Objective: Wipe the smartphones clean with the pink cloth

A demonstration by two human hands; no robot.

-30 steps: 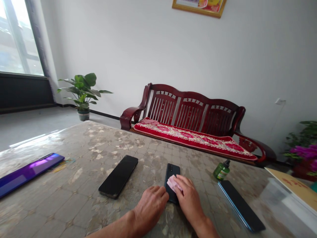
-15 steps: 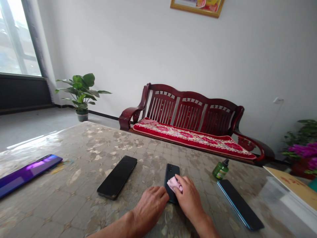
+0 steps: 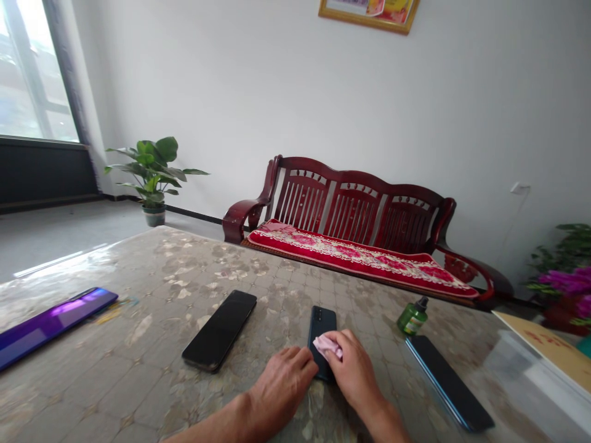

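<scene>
A dark blue smartphone [image 3: 325, 320] lies back up on the table, its camera lenses at the far end. My right hand [image 3: 355, 366] is closed on a small pink cloth [image 3: 327, 344] and presses it onto the middle of the phone's back. Curled fingers of my left hand [image 3: 287, 376] hold the phone's near left edge; the fingertips are partly hidden. Left of my hands, a black smartphone [image 3: 220, 332] rests screen up. Off to the right, a dark smartphone with a blue edge [image 3: 449, 380] lies near a small green spray bottle [image 3: 412, 317].
A purple-blue phone [image 3: 58, 326] lies at the far left of the patterned table [image 3: 152, 295]. At the right edge stands a clear plastic box [image 3: 512, 363] with a tan board [image 3: 549, 344]. Beyond the table are a red wooden bench [image 3: 355, 215] and a potted plant [image 3: 154, 172].
My right hand and the cloth have shifted very slightly on the phone's back, and the fingers look more bunched over the cloth. My left hand stays at the phone's edge.
</scene>
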